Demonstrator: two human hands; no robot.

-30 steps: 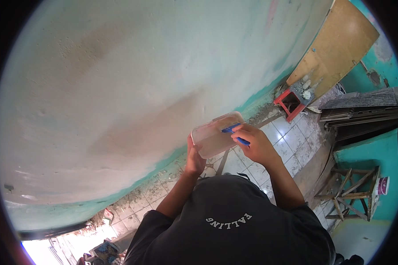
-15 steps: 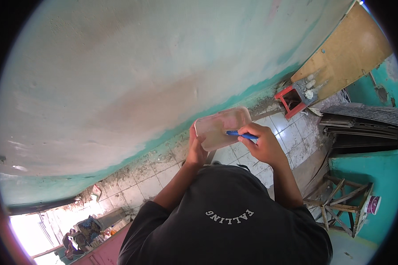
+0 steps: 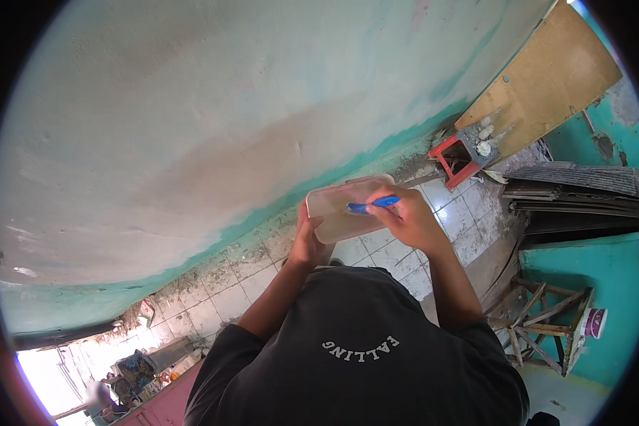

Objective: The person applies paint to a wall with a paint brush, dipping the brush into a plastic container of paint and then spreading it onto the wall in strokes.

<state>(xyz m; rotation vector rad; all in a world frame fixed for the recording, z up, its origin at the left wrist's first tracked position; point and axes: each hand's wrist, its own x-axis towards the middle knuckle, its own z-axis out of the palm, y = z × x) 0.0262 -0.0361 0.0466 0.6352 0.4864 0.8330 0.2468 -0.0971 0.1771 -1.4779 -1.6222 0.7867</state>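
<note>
My left hand (image 3: 307,240) is closed on the left end of a shallow, pale rectangular plastic container (image 3: 334,228), its thumb over the near rim. Pinched in my right hand (image 3: 413,219) is a blue-handled brush (image 3: 362,208), its tip inside the container. Too little of that tip shows to tell its bristles. A thin pinkish, whitish coating covers the container's inside. Both hands are in front of my dark shirt, close to the painted wall (image 3: 213,128).
Beyond my right hand stands a red and grey stool (image 3: 456,167) with whitish items on it. Stacked corrugated sheets (image 3: 568,181), a wooden frame (image 3: 547,323) and a white-and-purple tub (image 3: 594,323) are at the right. Dirty floor tiles (image 3: 227,302) run along the wall.
My right hand has turned and shifted slightly left, so the brush handle now slants up to the right instead of down. The container stays in my left hand.
</note>
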